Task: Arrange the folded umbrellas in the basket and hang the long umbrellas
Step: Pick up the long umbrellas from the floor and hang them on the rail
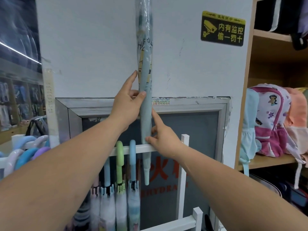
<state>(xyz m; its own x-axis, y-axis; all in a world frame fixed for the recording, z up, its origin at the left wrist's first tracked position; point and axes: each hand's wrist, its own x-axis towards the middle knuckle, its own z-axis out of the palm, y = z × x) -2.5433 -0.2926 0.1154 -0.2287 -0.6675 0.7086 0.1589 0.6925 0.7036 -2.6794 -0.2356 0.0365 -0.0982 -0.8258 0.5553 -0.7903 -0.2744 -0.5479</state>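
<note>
Holding the long pale-blue umbrella vertical, tip down and handle out of view above, the left hand is gripping its middle while the right hand is pinching it lower, at the rack's top rail.

Two hands, one wrapped umbrella, two handles on the rail (green, blue), one sign
</note>
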